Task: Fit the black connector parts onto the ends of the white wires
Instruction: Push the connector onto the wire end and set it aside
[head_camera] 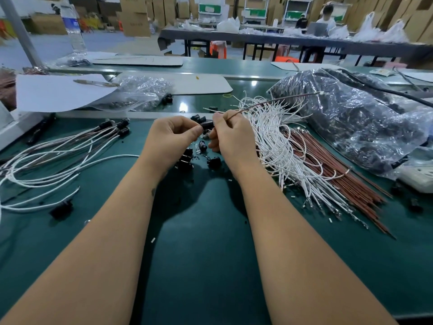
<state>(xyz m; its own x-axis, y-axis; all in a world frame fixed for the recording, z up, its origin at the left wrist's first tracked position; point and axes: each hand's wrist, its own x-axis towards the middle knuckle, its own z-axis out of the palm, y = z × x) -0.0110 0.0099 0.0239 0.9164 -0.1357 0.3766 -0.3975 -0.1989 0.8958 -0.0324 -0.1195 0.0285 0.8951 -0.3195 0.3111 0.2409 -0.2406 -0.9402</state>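
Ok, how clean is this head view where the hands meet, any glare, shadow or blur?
Head view: the left hand and right hand are sharp around the black connector; forearm shadows darken the green mat; lamp glare spots lie beyond, and on the plastic bag; wide-angle bending at the edges; background soft.

- Two hands: left hand (172,134), right hand (230,137)
- Two plastic bags of parts (351,113)
- One water bottle (73,26)
- Three finished connectors (117,126) at left

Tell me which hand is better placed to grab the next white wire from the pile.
Probably the right hand: the white wire pile lies right beside it, though it now pinches a brown wire. The left hand holds the black connector, farther away.
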